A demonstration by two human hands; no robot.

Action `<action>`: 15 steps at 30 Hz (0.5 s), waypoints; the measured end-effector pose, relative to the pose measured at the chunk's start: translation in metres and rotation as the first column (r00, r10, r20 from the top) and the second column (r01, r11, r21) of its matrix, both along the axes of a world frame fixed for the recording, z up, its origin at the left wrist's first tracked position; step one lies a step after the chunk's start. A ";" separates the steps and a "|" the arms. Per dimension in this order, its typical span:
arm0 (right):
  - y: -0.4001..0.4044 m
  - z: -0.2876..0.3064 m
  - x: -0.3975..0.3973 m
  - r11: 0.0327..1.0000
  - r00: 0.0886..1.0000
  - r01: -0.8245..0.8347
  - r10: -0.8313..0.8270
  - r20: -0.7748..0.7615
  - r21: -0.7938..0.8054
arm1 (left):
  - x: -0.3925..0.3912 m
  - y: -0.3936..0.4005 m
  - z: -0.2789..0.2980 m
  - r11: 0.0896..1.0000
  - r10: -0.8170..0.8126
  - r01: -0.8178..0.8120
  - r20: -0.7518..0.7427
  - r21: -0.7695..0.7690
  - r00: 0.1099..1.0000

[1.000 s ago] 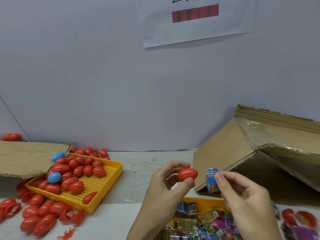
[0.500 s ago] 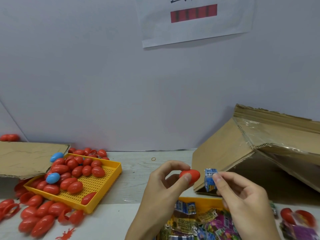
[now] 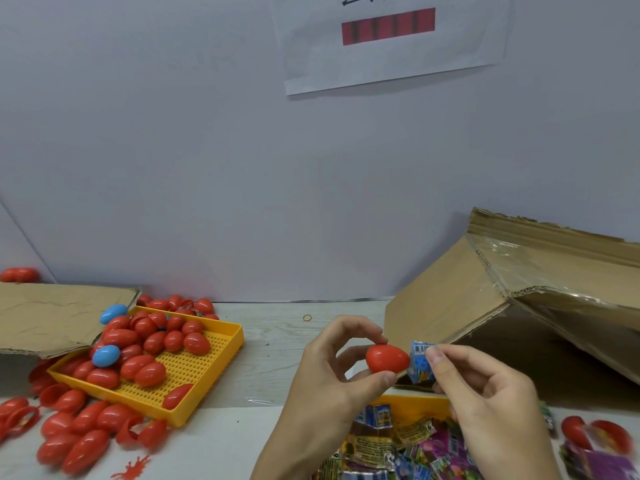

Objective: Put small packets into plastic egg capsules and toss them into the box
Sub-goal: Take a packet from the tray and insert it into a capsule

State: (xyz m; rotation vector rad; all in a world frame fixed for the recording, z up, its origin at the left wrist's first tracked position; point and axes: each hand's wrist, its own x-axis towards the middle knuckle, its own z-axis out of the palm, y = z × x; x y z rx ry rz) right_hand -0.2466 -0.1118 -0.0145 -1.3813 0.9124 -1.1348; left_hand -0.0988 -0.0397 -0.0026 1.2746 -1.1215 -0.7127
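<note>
Closer together now than a second ago, the red egg (image 3: 387, 358) and the blue packet (image 3: 420, 362) touch at the egg's open end. Left hand (image 3: 332, 379) pinches the egg between thumb and fingertips; right hand (image 3: 485, 393) pinches the packet. Both hang above the yellow tray of packets (image 3: 412, 405), just before the tipped cardboard box (image 3: 450, 299). Another yellow tray (image 3: 194, 379) of eggs sits left.

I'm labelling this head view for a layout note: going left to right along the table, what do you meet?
Flat cardboard sheet → yellow tray of capsules → left hand → red capsule → blue packet → right hand → cardboard box.
</note>
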 end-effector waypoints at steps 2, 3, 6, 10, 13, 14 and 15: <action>0.000 0.001 0.000 1.000 1.000 0.001 -0.001 -0.001 -0.002 | 0.000 0.000 0.001 1.000 -0.025 0.025 -0.002 -0.004 1.000; 0.001 0.001 0.000 1.000 1.000 0.001 -0.001 0.003 -0.004 | -0.001 0.000 0.001 0.999 -0.034 0.034 0.000 -0.005 0.999; 0.002 0.003 0.000 1.000 1.000 -0.024 0.024 -0.009 -0.004 | 0.001 0.000 0.000 0.999 -0.044 0.044 0.005 0.000 0.999; 0.003 0.004 0.000 0.999 0.999 -0.041 0.040 -0.034 -0.013 | 0.001 0.000 0.000 0.999 -0.047 0.046 -0.011 -0.006 0.999; 0.003 0.003 0.000 0.999 0.998 -0.035 0.034 -0.054 -0.023 | -0.001 -0.001 -0.001 1.000 -0.028 0.028 -0.020 -0.010 0.999; 0.003 0.003 -0.001 0.999 0.997 -0.039 0.038 -0.062 -0.021 | -0.002 -0.001 -0.001 1.000 -0.016 0.016 -0.018 -0.009 1.000; 0.003 0.003 -0.001 0.999 0.997 -0.040 0.039 -0.065 -0.018 | -0.002 -0.001 -0.001 1.000 -0.004 0.004 -0.018 -0.007 1.000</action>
